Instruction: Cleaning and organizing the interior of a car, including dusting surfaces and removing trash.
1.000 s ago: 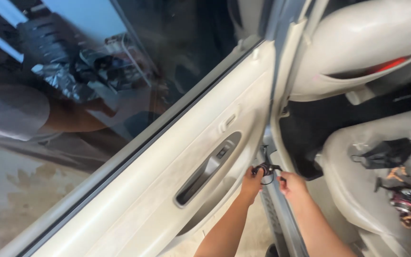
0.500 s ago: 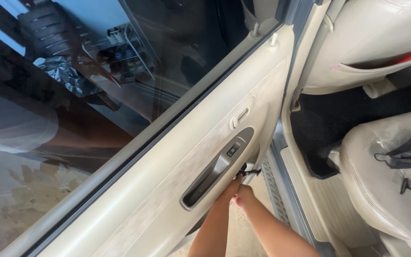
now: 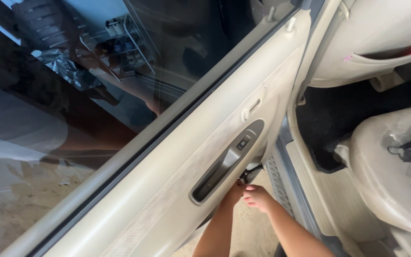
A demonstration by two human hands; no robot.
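Concrete floor shows below the open car door as both hands have dropped from the sill: left hand (image 3: 235, 192) pinching a small black clip (image 3: 249, 172) under the door panel's armrest (image 3: 227, 164), right hand (image 3: 259, 197) loosely curled just beside it, away from the seat (image 3: 386, 166).

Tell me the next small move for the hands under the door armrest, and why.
Probably lift the small black clip-like part toward the underside of the beige car door panel. Both the left hand and right hand sit just under it, fingertips at the part, below the grey pull handle.
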